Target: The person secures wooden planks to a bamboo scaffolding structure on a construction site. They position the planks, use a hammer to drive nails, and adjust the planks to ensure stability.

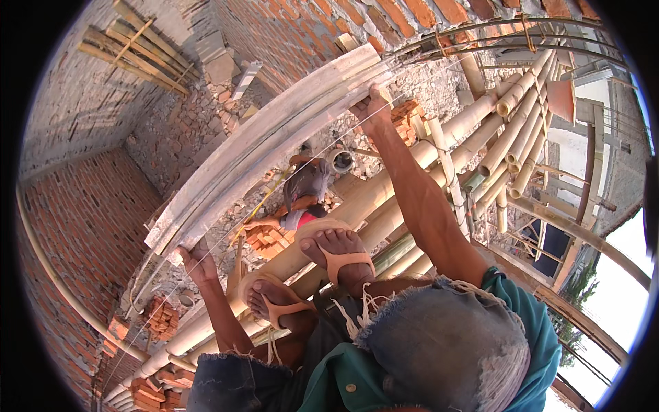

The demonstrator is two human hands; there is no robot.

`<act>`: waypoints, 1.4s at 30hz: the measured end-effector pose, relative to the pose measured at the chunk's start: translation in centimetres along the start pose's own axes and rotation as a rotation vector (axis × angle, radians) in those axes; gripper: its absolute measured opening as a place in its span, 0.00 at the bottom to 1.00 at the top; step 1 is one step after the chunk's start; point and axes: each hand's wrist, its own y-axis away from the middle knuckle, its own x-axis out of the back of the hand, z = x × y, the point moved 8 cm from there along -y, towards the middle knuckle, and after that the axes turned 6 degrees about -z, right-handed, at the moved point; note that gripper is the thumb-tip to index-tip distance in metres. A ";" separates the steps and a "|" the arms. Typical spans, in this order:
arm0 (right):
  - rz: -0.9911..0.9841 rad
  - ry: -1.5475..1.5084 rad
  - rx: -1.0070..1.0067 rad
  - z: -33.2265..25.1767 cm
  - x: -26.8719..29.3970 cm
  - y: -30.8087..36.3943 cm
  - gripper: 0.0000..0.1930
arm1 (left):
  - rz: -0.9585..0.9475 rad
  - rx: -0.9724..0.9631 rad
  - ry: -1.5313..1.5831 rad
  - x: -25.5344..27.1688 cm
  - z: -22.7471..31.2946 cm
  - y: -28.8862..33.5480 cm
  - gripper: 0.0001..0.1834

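Planks (264,151), pale, dusty and lying together lengthwise, are just in front of the bamboo scaffold (367,199), slanting roughly alongside it. The right hand (374,110), stretched out beyond the scaffold, pinches their edge near the far end with bent fingers. The left hand (199,266), in front of the scaffold's lower stretch, touches the corner of the nearer end with its thumb apart; I cannot tell whether its partly hidden fingers close around the wood. Two sandalled feet (333,250) rest on the scaffold. Below it, a person (307,182) bends near a stack of orange bricks (269,240), while a thin string (230,233) runs taut in front of it.
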 end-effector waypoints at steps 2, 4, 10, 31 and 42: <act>0.028 0.026 -0.014 0.0 0.4 0.1 0.27 | -0.013 0.003 -0.002 0.0 0.0 0.0 0.29; 0.016 0.046 -0.028 0.0 0.4 0.1 0.28 | -0.011 -0.002 0.028 -0.1 0.1 0.1 0.28; 0.040 0.131 -0.049 0.2 0.7 0.0 0.29 | -0.009 0.004 -0.010 -0.9 0.2 0.4 0.29; 0.017 0.063 -0.084 -0.7 0.3 1.8 0.28 | 0.028 0.023 0.008 -1.0 0.3 0.5 0.21; 0.041 0.109 -0.029 -1.7 0.5 1.6 0.25 | -0.071 -0.002 -0.091 -3.3 0.2 1.1 0.21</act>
